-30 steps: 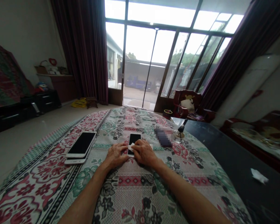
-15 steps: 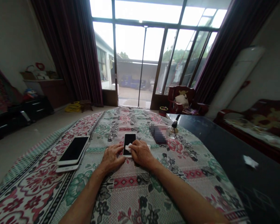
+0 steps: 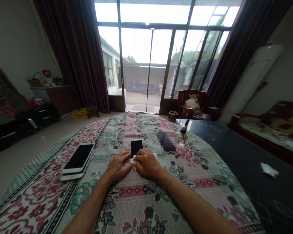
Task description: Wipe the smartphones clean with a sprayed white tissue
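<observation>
A white smartphone [image 3: 136, 147] with a dark screen lies flat on the flowered tablecloth, straight ahead of me. My left hand [image 3: 118, 165] steadies it, fingertips at its left edge and thumb by its lower left corner. Pinched in my right hand [image 3: 147, 162] is a crumpled white tissue [image 3: 133, 159], pressed on the lower part of the phone. That hand covers the phone's lower right side. A bit of something white shows behind the right knuckles. To the left, a white phone [image 3: 79, 157] lies on top of another white phone [image 3: 72, 176].
A blurred-out dark object [image 3: 167, 142] lies right of the hands, beside a clear glass bottle [image 3: 182, 138] with a black brush-like top. On the black table [image 3: 224, 143] at right rests a crumpled white tissue [image 3: 269, 170]. Glass doors stand beyond the tablecloth [image 3: 136, 201].
My right hand has drawn the tissue down the phone toward its bottom edge, so more of the screen shows. My left hand stays at the phone's left edge.
</observation>
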